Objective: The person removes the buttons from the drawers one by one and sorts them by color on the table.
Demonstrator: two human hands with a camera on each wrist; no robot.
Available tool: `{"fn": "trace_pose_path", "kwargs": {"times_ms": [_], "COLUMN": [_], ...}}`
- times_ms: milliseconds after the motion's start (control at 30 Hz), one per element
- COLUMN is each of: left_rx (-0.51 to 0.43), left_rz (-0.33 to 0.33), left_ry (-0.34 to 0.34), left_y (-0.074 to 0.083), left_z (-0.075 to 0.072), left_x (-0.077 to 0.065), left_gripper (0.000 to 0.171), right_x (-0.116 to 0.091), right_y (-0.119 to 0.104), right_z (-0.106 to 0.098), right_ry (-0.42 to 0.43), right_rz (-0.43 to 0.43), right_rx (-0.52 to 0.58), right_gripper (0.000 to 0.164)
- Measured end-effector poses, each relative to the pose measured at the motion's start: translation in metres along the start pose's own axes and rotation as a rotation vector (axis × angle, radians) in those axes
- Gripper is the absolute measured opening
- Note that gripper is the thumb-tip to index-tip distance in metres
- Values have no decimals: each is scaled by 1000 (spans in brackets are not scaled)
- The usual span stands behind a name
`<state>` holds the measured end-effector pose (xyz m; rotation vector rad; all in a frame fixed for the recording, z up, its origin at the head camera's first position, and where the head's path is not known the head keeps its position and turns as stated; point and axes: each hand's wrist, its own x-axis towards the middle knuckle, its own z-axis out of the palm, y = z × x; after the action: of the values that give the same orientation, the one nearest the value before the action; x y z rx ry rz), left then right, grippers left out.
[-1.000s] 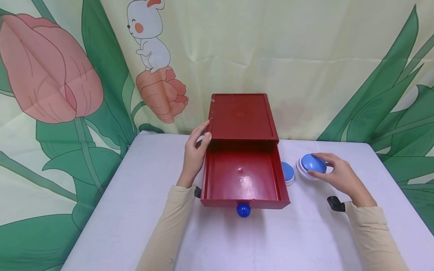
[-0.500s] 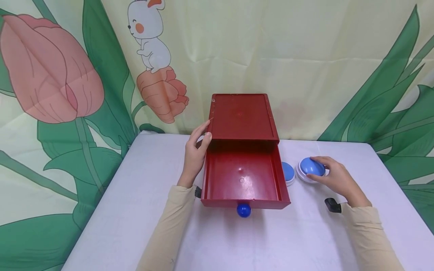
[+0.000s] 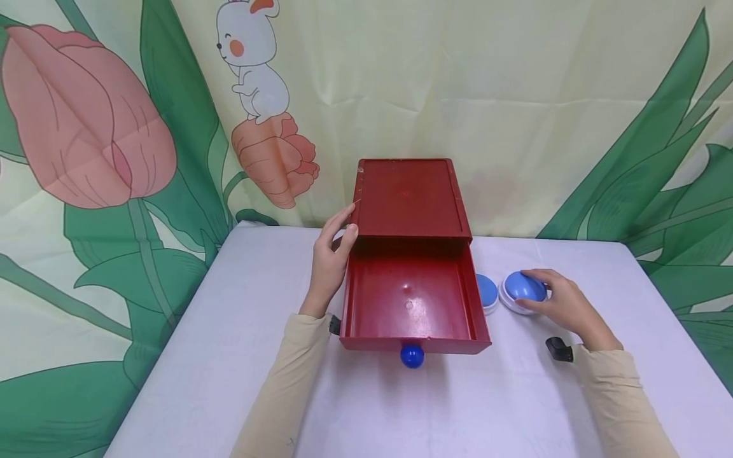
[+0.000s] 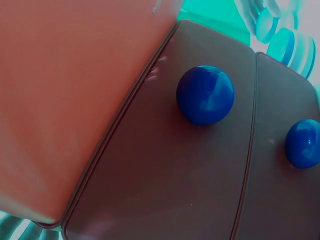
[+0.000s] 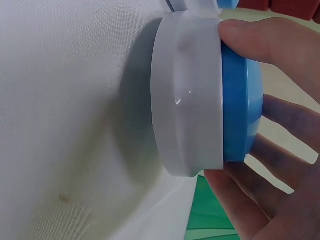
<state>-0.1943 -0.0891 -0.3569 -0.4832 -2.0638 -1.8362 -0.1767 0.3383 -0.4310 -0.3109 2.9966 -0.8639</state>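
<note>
My right hand holds a round white button with a blue dome, thumb and fingers spread round its edge. In the right wrist view, the white base of this button is tilted over the white cloth, with its shadow beside it. A similar blue-topped button sits just left of it, partly hidden by the drawer. My left hand rests along the left edge of a red drawer cabinet, fingers fairly straight. The cabinet's top drawer is pulled out, with nothing inside.
A blue knob sticks out from the drawer front. More blue knobs show on the cabinet's faces in the left wrist view. Behind the white table hangs a printed curtain.
My right hand and the blue-domed button have shifted slightly left and nearer to me, closer to the other button. The left hand, cabinet and drawer stay in place.
</note>
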Motion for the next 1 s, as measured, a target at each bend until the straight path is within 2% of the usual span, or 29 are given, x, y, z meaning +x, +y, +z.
{"fn": "trace_pose_path", "kwargs": {"times_ms": [133,200,467,633,867,1000], "left_rx": [-8,-7,-7,-2,5,9], "left_rz": [4,10,21,10,1,1], "left_ry": [11,17,19,10,2,-4], "left_y": [-20,-25,-26,-18,12,15], "left_z": [0,0,0,0,0,0], "left_x": [3,4,4,3,-2,-2], "left_gripper": [45,45,44,46,46,46], "right_x": [0,1,1,0,-1,0], "right_y": [0,0,1,1,2,3], "right_z": [2,3,6,6,7,7], "right_ry": [-11,-19,-44,-46,-71,-79], "right_rz": [6,9,39,54,84,88], "right_rx": [3,6,18,38,58,58], "right_gripper": [65,66,69,69,71,71]}}
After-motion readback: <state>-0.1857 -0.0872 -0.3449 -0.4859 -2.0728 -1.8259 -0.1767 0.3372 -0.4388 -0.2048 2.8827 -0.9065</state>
